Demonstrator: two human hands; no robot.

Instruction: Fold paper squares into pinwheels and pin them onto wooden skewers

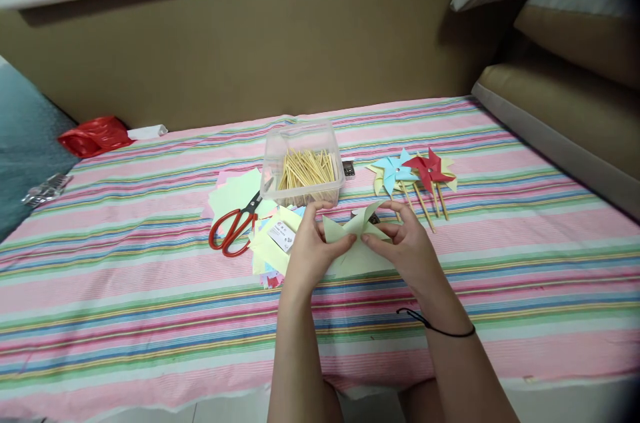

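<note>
Pale green paper (361,259) is between my two hands, its upper corners curling inward. My left hand (316,243) pinches it on one side, thumb pressed near the middle. On the other side my right hand (404,239) grips it the same way, a black cord round that wrist. Just beyond them stands a clear plastic box (301,136) of wooden sticks (309,169). Red-handled scissors (235,229) lie left of my left hand, on light green paper sheets (235,191). Finished pinwheels, among them a blue one (395,171) and a red one (430,169), lie beyond my right hand.
A striped cloth (150,276) covers the surface. More coloured paper with a white card (281,235) on top sits by my left hand. A red plastic bag (97,136) lies at the far left, and a tan sofa side (565,123) borders the right.
</note>
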